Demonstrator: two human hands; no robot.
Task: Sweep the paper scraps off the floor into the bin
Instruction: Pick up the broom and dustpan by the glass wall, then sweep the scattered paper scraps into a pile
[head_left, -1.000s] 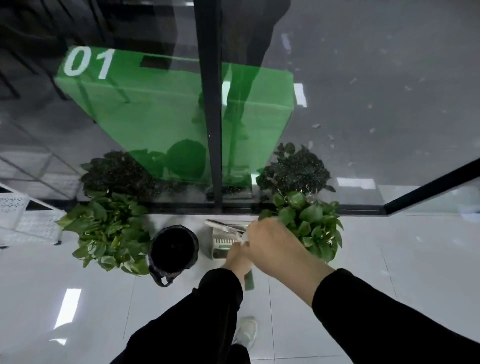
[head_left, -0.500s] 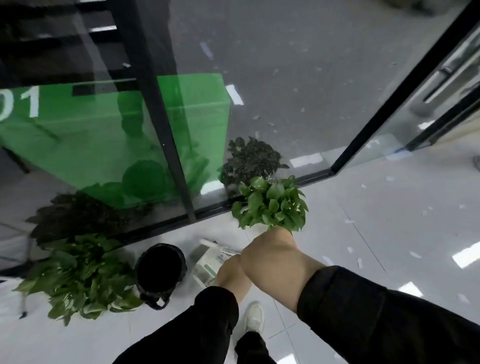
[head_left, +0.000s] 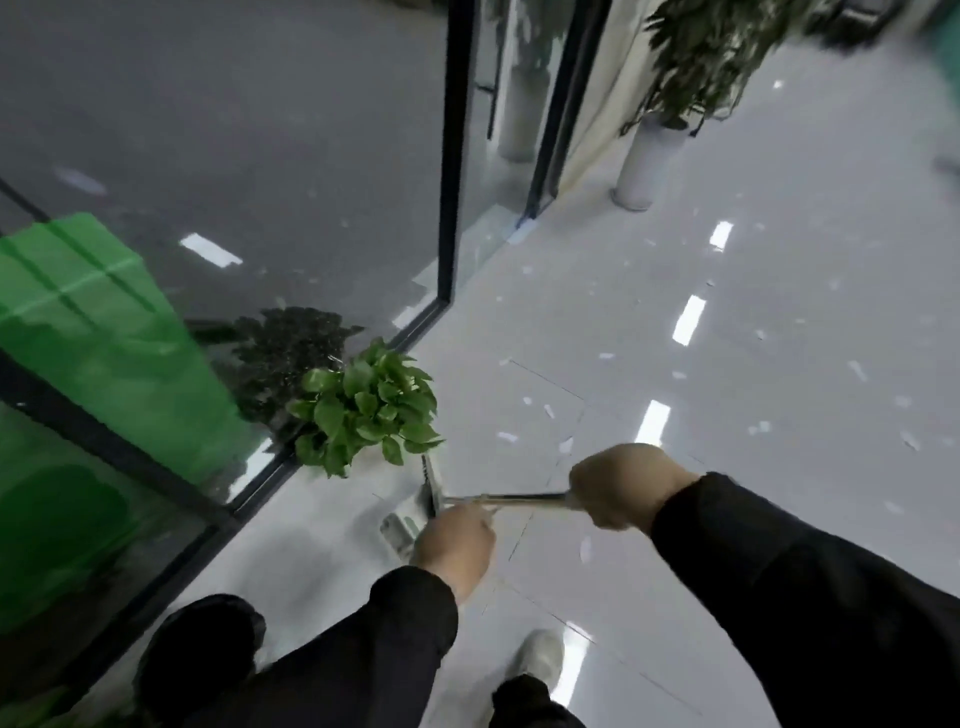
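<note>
The white tiled floor fills most of the view, with a glass wall to the left of the small leafy plant. A black bin stands at the lower left of this plant, partly hidden by a sleeve. Just below the plant there is a dustpan, blurred. The right hand grips a metal handle, to the lower right of the plant; the left hand holds its other end. Paper scraps lie on the floor to the right of the plant.
</note>
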